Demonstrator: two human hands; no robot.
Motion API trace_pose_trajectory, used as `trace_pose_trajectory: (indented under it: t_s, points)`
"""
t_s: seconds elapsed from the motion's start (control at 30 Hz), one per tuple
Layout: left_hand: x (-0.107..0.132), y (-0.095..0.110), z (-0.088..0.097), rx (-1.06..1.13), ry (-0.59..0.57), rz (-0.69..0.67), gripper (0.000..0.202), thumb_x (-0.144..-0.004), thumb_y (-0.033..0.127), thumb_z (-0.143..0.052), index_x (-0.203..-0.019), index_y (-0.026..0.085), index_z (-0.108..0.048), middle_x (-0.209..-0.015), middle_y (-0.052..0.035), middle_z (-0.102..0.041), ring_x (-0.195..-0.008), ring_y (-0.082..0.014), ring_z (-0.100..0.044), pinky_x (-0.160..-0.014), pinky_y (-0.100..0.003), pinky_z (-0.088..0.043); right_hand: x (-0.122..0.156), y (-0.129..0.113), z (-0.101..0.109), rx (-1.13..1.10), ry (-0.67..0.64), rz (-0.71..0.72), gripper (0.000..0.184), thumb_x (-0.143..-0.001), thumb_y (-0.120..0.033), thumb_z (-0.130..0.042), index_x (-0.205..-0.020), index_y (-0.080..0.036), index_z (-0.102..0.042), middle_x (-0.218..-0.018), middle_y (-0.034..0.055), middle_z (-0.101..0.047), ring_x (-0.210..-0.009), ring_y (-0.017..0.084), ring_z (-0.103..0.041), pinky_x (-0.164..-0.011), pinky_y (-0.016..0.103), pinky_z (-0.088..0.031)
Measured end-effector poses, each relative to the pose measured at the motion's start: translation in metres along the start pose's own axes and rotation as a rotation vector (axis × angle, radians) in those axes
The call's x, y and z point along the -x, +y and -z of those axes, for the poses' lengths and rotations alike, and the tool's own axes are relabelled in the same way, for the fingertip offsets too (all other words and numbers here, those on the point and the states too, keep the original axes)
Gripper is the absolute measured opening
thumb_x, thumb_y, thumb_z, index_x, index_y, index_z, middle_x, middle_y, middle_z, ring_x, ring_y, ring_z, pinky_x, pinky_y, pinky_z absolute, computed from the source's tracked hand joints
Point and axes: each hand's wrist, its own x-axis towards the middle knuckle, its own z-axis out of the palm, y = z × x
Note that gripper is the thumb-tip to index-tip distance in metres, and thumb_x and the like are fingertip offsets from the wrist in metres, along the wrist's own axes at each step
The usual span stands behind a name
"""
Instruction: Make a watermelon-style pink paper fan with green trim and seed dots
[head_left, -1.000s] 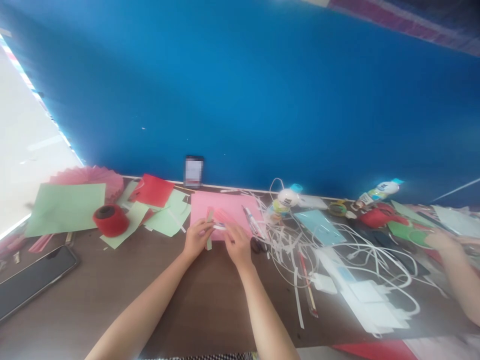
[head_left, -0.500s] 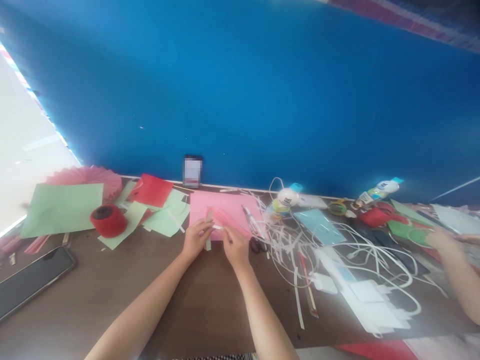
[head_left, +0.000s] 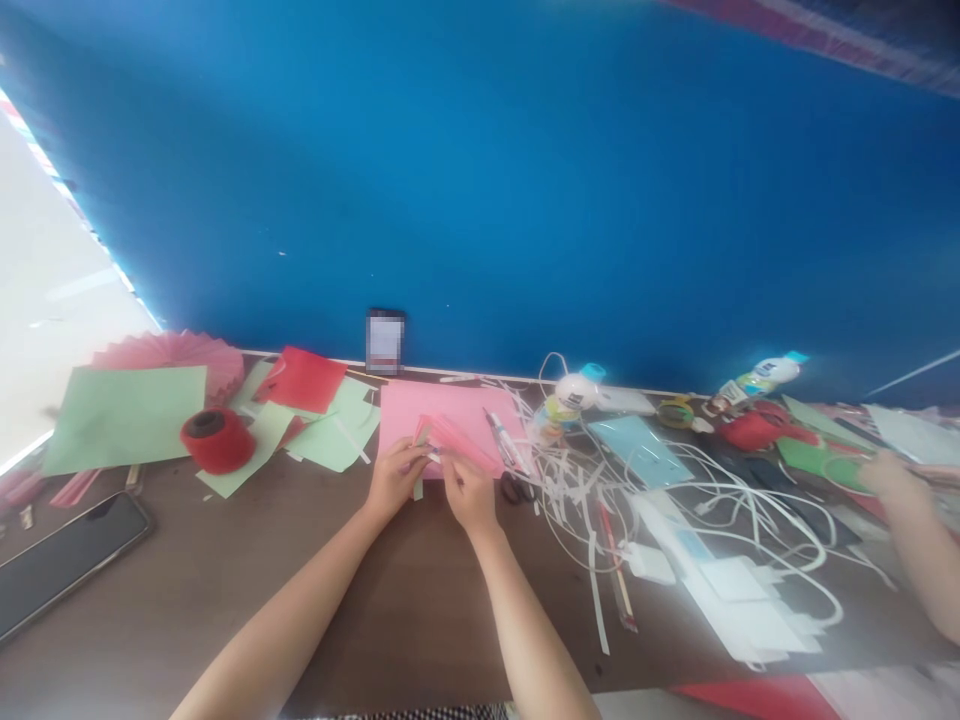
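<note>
My left hand point(head_left: 394, 480) and my right hand point(head_left: 466, 490) meet at the near edge of a pink paper sheet point(head_left: 450, 410) on the brown table point(head_left: 187, 590). Both pinch a small folded pink paper piece point(head_left: 448, 440) with pleats, held between their fingertips just above the sheet. A pale green paper strip point(head_left: 418, 488) hangs down by my left fingers. A pen point(head_left: 501, 440) lies on the pink sheet to the right of my hands, with black scissors point(head_left: 514, 490) beside it.
Green sheets point(head_left: 124, 415), red paper point(head_left: 304, 380), a red tape roll point(head_left: 217, 440) and a pink pleated fan point(head_left: 169, 352) lie at the left. A phone point(head_left: 64, 562) rests near the left edge. White paper strips and cables point(head_left: 675, 500) spread right, near another person's hand point(head_left: 892, 475).
My right hand has slid a little left toward my left hand, bringing the fingertips closer on the folded pink piece. The other things have stayed put.
</note>
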Motion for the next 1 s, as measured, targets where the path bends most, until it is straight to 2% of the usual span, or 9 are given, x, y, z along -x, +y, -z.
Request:
trace_pose_trajectory:
  t_s: [0.13, 0.23, 0.33, 0.47, 0.6, 0.7, 0.8, 0.9, 1.0]
  points:
    - [0.000, 0.001, 0.001, 0.019, -0.001, 0.047, 0.016, -0.080, 0.023, -0.054, -0.089, 0.023, -0.066, -0.091, -0.0052, -0.062, -0.082, -0.0160, -0.060, -0.069, -0.027, -0.048, 0.000, -0.002, 0.002, -0.141, 0.020, -0.187, 0.030, -0.087, -0.031, -0.039, -0.086, -0.019, -0.067, -0.081, 0.0073, -0.069, -0.078, 0.021, -0.063, -0.071, 0.032, -0.048]
    - [-0.001, 0.003, 0.003, 0.054, 0.011, 0.135, 0.016, -0.078, 0.025, -0.056, -0.089, 0.023, -0.067, -0.089, -0.0047, -0.062, -0.081, -0.0164, -0.059, -0.063, -0.025, -0.048, -0.002, 0.001, 0.003, -0.391, 0.036, -0.321, 0.037, -0.088, -0.037, -0.034, -0.090, -0.019, -0.066, -0.090, 0.0075, -0.068, -0.089, 0.022, -0.061, -0.081, 0.035, -0.045]
    - [-0.003, 0.004, 0.005, 0.106, 0.012, 0.269, 0.016, -0.075, 0.028, -0.059, -0.087, 0.024, -0.068, -0.090, -0.0041, -0.063, -0.077, -0.0158, -0.059, -0.058, -0.024, -0.047, -0.006, 0.005, 0.004, -0.672, 0.042, -0.349, 0.039, -0.088, -0.039, -0.032, -0.091, -0.020, -0.066, -0.095, 0.0062, -0.066, -0.092, 0.021, -0.058, -0.086, 0.037, -0.042]
    - [-0.007, 0.000, 0.007, 0.171, 0.018, 0.405, 0.020, -0.072, 0.032, -0.061, -0.087, 0.022, -0.068, -0.083, -0.0024, -0.063, -0.060, -0.0115, -0.053, -0.055, -0.024, -0.045, -0.013, 0.008, 0.012, -0.933, -0.080, -0.380, 0.039, -0.086, -0.042, -0.035, -0.091, -0.019, -0.065, -0.091, 0.0077, -0.066, -0.081, 0.021, -0.060, -0.074, 0.036, -0.046]
    - [-0.008, -0.006, 0.008, 0.268, 0.003, 0.453, 0.024, -0.070, 0.034, -0.063, -0.088, 0.019, -0.069, -0.085, -0.0042, -0.065, -0.065, -0.0134, -0.056, -0.062, -0.027, -0.047, -0.017, 0.008, 0.026, -0.946, -0.296, -0.381, 0.051, -0.084, -0.052, -0.030, -0.081, -0.015, -0.065, -0.082, 0.0107, -0.065, -0.067, 0.020, -0.059, -0.065, 0.037, -0.047]
    - [-0.008, -0.007, 0.008, 0.308, -0.019, 0.470, 0.026, -0.068, 0.035, -0.064, -0.088, 0.018, -0.069, -0.084, -0.0053, -0.065, -0.075, -0.0172, -0.059, -0.070, -0.030, -0.047, -0.018, 0.009, 0.033, -0.967, -0.397, -0.419, 0.071, -0.079, -0.066, -0.012, -0.075, -0.015, -0.061, -0.074, 0.0115, -0.063, -0.057, 0.019, -0.055, -0.056, 0.036, -0.045]
    - [-0.008, -0.004, 0.009, 0.368, -0.075, 0.470, 0.033, -0.070, 0.036, -0.063, -0.097, 0.018, -0.066, -0.084, -0.0057, -0.064, -0.076, -0.0184, -0.060, -0.071, -0.032, -0.049, -0.018, 0.011, 0.034, -0.998, -0.375, -0.492, 0.087, -0.070, -0.073, 0.008, -0.073, -0.016, -0.058, -0.078, 0.0131, -0.063, -0.044, 0.014, -0.044, -0.041, 0.029, -0.036]
    - [-0.009, -0.001, 0.010, 0.427, -0.123, 0.456, 0.034, -0.075, 0.036, -0.057, -0.103, 0.017, -0.062, -0.091, -0.0076, -0.063, -0.083, -0.0189, -0.059, -0.077, -0.034, -0.048, -0.019, 0.012, 0.035, -1.036, -0.330, -0.514, 0.098, -0.064, -0.073, 0.017, -0.083, -0.017, -0.060, -0.087, 0.0152, -0.063, -0.040, 0.011, -0.034, -0.038, 0.026, -0.028]
    - [-0.009, -0.001, 0.008, 0.461, -0.029, 0.429, 0.028, -0.075, 0.034, -0.058, -0.097, 0.018, -0.058, -0.102, -0.0071, -0.057, -0.086, -0.0169, -0.058, -0.076, -0.031, -0.049, -0.020, 0.009, 0.037, -1.044, -0.321, -0.437, 0.103, -0.063, -0.075, 0.016, -0.098, -0.015, -0.061, -0.092, 0.0179, -0.062, -0.047, 0.015, -0.040, -0.042, 0.028, -0.030]
